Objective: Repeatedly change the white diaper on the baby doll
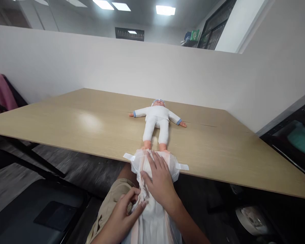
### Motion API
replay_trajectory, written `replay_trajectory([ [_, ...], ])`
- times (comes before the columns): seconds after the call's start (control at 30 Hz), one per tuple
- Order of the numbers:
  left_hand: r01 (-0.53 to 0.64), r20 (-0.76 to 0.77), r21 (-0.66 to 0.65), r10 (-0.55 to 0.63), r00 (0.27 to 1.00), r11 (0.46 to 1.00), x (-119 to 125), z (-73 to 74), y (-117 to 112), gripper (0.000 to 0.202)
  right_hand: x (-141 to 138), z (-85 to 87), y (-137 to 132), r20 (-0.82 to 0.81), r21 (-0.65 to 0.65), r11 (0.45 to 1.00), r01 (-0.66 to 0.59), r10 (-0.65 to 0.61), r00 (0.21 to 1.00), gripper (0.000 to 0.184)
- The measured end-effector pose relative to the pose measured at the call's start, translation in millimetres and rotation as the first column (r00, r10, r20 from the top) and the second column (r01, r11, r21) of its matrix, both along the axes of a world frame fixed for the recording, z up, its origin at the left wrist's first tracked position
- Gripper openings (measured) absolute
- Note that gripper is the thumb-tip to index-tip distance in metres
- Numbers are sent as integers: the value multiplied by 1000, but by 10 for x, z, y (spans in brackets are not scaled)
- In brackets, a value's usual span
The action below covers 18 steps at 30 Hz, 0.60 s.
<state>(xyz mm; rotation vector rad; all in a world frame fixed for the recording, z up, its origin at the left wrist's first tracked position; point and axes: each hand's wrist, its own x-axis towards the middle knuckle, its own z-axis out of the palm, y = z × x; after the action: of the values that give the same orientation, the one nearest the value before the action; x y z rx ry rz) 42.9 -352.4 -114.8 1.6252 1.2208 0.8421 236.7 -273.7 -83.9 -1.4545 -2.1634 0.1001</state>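
An unfolded white diaper (152,210) hangs from the table's near edge down over my lap, its two white side tabs spread out left and right. My right hand (159,176) lies flat on the diaper's upper middle, fingers stretched toward the table. At the diaper's left edge, my left hand (129,206) pinches the gathered ruffle between thumb and fingers. Just beyond the diaper, a baby doll (157,118) in a white outfit with blue cuffs lies on its back, arms out, feet toward me. The diaper's top edge is close to the doll's feet.
The wooden table (104,125) reaches back to a white half wall (142,74). A black chair (40,206) stands at lower left, and a pink cloth (1,89) hangs at far left. A dark-framed rack (295,135) is on the right. Under the table, a round white object (251,220) shows.
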Motion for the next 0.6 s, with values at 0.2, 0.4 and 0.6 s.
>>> replay_trajectory([
  [0.2,211,-345,206,-131,929,956,-326,353,228,28,-16,-25,-26,63,-31,999,12,-11,998,79],
  [0.4,391,-469,521,-128,874,759,-516,933,1114,25,8,34,-25,53,4,1000,2,-3,999,73],
  [0.6,621,-759,569,54,649,540,-210,1058,2221,74,70,152,-14,73,-24,1000,-19,21,997,68],
])
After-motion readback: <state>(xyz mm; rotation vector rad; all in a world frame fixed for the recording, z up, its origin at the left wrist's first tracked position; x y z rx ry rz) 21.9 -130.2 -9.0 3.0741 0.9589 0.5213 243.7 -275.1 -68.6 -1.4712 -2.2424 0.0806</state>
